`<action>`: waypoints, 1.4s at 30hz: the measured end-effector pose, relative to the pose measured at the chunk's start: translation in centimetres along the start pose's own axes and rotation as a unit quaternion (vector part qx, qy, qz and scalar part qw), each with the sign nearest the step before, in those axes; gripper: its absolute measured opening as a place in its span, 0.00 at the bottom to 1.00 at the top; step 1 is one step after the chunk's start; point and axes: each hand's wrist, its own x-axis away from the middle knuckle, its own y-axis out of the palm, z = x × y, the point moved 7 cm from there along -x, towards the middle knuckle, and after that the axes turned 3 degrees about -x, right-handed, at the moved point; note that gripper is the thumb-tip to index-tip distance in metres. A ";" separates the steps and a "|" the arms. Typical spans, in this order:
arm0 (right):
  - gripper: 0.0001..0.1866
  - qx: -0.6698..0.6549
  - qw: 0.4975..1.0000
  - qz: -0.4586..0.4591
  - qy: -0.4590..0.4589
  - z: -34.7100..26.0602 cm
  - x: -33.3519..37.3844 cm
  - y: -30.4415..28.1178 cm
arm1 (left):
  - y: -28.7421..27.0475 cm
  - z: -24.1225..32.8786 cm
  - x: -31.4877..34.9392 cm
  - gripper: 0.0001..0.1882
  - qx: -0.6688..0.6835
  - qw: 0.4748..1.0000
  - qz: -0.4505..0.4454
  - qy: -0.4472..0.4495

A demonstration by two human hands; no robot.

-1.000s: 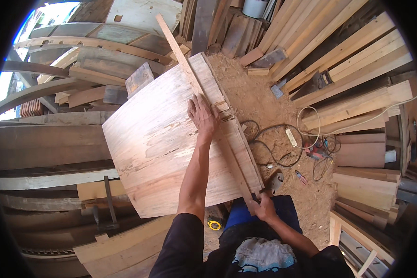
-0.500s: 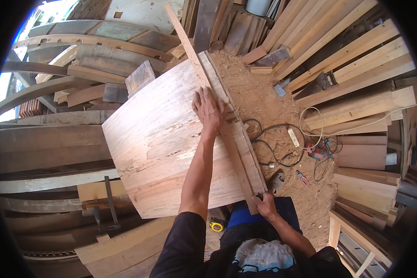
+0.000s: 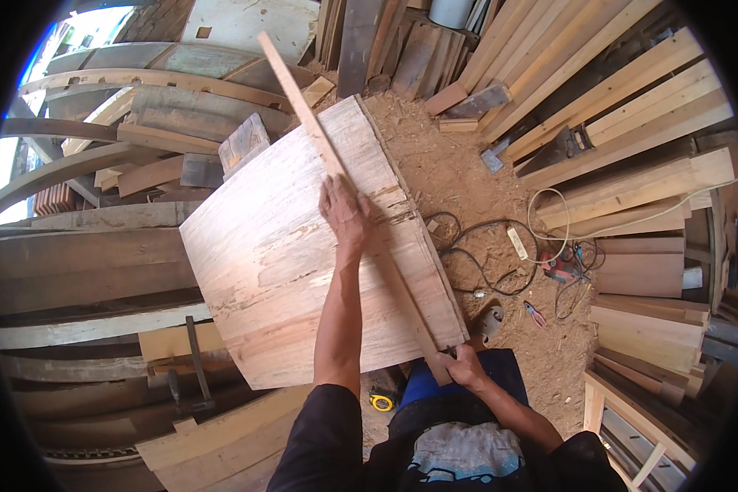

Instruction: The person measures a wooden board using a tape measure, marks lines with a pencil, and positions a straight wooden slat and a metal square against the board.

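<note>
A broad pale wooden panel [image 3: 279,271] with rough, streaked grain lies in front of me. A long narrow wooden strip [image 3: 403,303] crosses it lengthwise, its far end jutting beyond the panel's top corner. My left hand [image 3: 348,215] is laid over the strip at mid-length, fingers closed across it and pointing away. At the near end, my right hand [image 3: 466,366] is closed at the strip's edge, beside the panel's near right corner. A small dark bit shows by its fingertips, too small to name.
Sawdust covers the floor [image 3: 451,164] on the right, with a looped dark cable [image 3: 500,291], a white power strip [image 3: 517,244], a red power tool [image 3: 559,267] and pliers [image 3: 535,315]. Stacked lumber [image 3: 631,197] lines the right. A clamp [image 3: 197,361] and yellow tape measure [image 3: 381,403] are nearby.
The strip has shifted left across the panel, away from its right edge. Both hands have moved left with it, my left hand also slightly nearer to me.
</note>
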 end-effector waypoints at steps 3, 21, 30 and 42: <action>0.25 0.101 0.993 -0.064 -0.003 1.5 -0.2 0.8 | -1.1 -3.2 1.3 0.35 -0.040 0.999 -0.016 0.000; 0.22 0.499 0.752 -0.328 -0.278 -6.8 6.5 19.4 | -11.2 -15.5 14.1 0.38 -0.037 0.994 -0.012 -0.100; 0.15 0.650 0.634 -0.241 -0.342 1.0 7.1 24.2 | -10.7 -15.9 16.0 0.37 -0.062 0.983 -0.031 -0.168; 0.38 0.016 0.803 -0.579 0.140 -4.0 4.1 17.5 | -11.6 -17.1 16.7 0.39 -0.068 0.989 -0.017 -0.131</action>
